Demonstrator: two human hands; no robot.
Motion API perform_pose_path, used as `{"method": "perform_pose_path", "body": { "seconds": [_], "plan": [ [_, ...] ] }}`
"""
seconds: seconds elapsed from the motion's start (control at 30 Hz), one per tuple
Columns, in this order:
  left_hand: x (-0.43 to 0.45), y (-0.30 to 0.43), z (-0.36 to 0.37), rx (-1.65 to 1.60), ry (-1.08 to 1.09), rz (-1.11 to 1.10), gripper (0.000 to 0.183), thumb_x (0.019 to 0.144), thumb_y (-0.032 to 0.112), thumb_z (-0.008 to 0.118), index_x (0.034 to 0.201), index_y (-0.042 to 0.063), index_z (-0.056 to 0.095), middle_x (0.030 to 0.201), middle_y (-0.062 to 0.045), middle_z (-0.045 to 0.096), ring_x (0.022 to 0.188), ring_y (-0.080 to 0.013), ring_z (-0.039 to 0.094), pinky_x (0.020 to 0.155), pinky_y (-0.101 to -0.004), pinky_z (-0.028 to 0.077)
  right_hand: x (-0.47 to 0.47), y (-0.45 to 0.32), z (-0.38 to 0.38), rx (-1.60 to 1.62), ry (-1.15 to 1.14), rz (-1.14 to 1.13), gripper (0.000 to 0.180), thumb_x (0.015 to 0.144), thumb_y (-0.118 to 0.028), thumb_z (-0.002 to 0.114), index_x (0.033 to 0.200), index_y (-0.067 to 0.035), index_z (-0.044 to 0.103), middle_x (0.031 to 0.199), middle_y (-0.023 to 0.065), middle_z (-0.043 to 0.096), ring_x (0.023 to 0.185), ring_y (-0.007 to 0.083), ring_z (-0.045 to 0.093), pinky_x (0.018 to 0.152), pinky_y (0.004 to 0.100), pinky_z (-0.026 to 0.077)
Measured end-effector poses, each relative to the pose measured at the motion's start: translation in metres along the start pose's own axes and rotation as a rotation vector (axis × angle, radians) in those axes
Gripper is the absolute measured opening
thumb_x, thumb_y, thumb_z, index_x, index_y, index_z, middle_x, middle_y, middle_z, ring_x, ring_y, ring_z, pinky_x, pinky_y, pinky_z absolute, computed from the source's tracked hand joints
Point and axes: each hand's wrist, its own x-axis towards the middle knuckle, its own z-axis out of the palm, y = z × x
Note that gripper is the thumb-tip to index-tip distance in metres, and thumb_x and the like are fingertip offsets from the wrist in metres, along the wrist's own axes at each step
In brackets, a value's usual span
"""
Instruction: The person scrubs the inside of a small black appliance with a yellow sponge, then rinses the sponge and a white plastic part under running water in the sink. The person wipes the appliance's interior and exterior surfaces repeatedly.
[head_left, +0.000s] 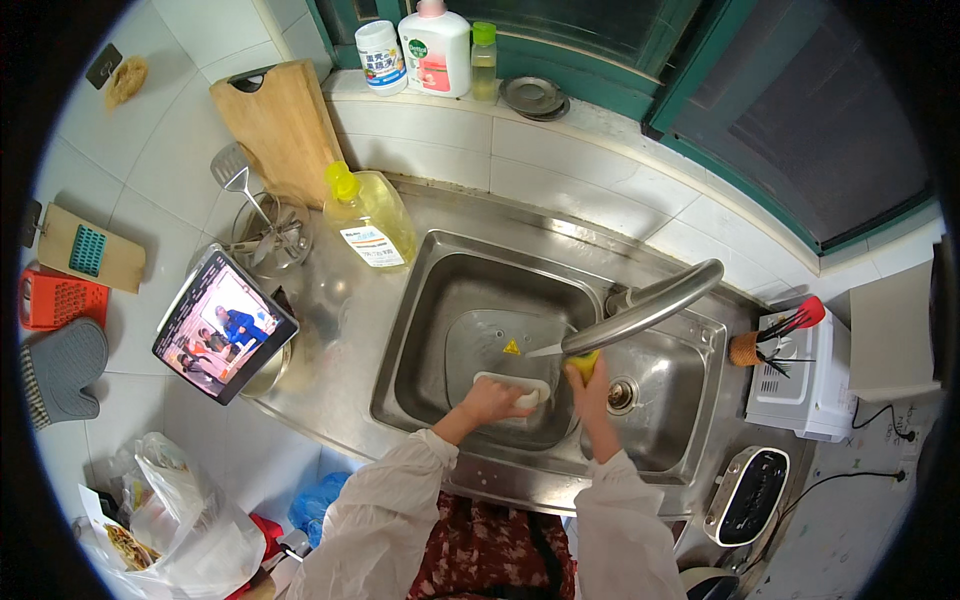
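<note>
My left hand (493, 403) grips a white oblong dish (534, 391) low over the left basin (420, 330) of a stainless steel double sink. The fingers cover part of the dish. In my right hand (591, 390) is a yellow sponge (582, 367), just below the end of the curved metal faucet (652, 307), above the divider between the basins. A short pale streak, apparently water, leaves the faucet's mouth towards the left basin. A drain (621, 395) shows in the right basin (667, 427), beside my right hand.
Left of the sink stand a yellow pump bottle (379, 221), a tablet (225, 326) with its screen lit, and a glass holder (289, 236) of utensils. A wooden cutting board (281, 131) leans on the wall. At right are a utensil cup (742, 349) and a white appliance (799, 375).
</note>
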Motion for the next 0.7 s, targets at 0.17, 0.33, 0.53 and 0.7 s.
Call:
{"method": "perform_pose_path", "body": {
  "seconds": [0.17,0.33,0.53,0.7],
  "plan": [
    [0.007,-0.003,0.004,0.0,-0.032,0.022,0.041,0.069,0.051,0.072,0.071,0.01,0.066,0.047,-0.007,0.056,0.043,-0.0244,0.059,0.045,-0.038,0.048,-0.048,0.037,0.028,-0.44,0.173,-0.019,0.072,0.086,-0.031,0.065,0.135,0.006,0.029,0.128,0.0278,0.037,0.116,0.0434,0.038,0.101,0.0484,0.027],
    [-0.006,-0.007,0.0,0.039,-0.083,0.082,0.037,0.071,0.048,0.069,0.072,0.011,0.066,0.046,-0.008,0.056,0.042,-0.0243,0.058,0.042,-0.0367,0.047,-0.008,0.008,0.036,-0.332,0.228,-0.018,0.06,0.085,-0.024,0.067,0.129,0.006,0.039,0.125,0.0243,0.046,0.118,0.0368,0.043,0.1,0.0438,0.031],
    [0.005,-0.008,0.006,0.031,0.05,0.064,0.04,0.067,0.053,0.072,0.066,0.013,0.065,0.045,-0.004,0.053,0.041,-0.0234,0.056,0.041,-0.0361,0.045,0.043,0.018,0.013,0.192,0.104,-0.05,0.038,0.083,-0.014,0.068,0.112,0.004,0.051,0.1,0.0147,0.061,0.09,0.0246,0.058,0.08,0.0343,0.045],
    [0.003,-0.016,0.004,0.05,0.077,0.049,0.041,0.067,0.054,0.072,0.065,0.013,0.066,0.047,-0.004,0.056,0.044,-0.0226,0.059,0.041,-0.0349,0.046,-0.012,0.067,0.011,0.146,-0.055,0.244,0.034,0.083,-0.019,0.07,0.106,0.001,0.054,0.09,0.0078,0.061,0.081,0.0174,0.057,0.074,0.0311,0.046]
  ]
}}
